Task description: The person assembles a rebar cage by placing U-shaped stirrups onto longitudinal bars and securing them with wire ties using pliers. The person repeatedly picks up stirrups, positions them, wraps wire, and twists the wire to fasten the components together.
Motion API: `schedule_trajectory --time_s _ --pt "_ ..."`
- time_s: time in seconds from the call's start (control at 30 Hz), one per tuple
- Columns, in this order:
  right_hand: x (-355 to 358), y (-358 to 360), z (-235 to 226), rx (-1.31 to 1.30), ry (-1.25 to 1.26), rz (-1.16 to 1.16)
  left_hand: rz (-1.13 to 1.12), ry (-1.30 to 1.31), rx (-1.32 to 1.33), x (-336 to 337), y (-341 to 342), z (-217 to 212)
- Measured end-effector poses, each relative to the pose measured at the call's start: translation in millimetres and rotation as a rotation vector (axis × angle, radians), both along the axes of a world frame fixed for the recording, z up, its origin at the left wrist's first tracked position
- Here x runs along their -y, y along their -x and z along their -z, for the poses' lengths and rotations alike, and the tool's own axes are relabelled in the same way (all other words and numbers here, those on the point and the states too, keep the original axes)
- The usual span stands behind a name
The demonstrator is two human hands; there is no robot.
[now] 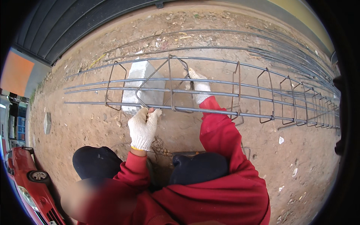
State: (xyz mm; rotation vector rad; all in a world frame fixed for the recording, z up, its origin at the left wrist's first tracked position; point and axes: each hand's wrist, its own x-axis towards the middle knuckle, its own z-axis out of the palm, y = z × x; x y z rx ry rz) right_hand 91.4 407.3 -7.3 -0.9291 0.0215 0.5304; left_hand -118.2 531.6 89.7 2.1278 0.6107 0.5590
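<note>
A long rebar cage (210, 80) of grey bars and brown square stirrups lies across in front of me. My left hand (144, 127), in a white knit glove, is closed in a pinch at the near bar, where the lower corner of a tilted stirrup (152, 75) meets it. Bare fingertip skin shows there. My right hand (199, 85), gloved too, reaches under the near bars into the cage. Its fingers are closed around the dark side of an upright stirrup (171, 80); part of that grip is hidden. A pale concrete block (133, 92) stands under the cage's left end.
Loose rebar (270, 41) lies beyond the cage on bare, stony ground. A stone (47, 123) lies at left. My dark-clad knees (200, 168) are close below the cage, with a thin rod near them. A red car (28, 180) is at lower left; a dark metal gate (75, 22) stands behind.
</note>
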Motion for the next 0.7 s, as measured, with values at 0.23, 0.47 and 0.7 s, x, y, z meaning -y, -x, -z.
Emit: schedule_trajectory --time_s 0.23,0.47,0.7 --pt "-2 3 -5 0.027 0.01 -0.009 -0.024 0.549 0.07 16 4 -10" --pt "-10 0 -7 0.268 0.451 0.069 0.022 0.24 0.108 3 4 4" --pt "-28 8 0 0.614 0.781 0.456 -0.044 -0.367 0.016 5 3 7"
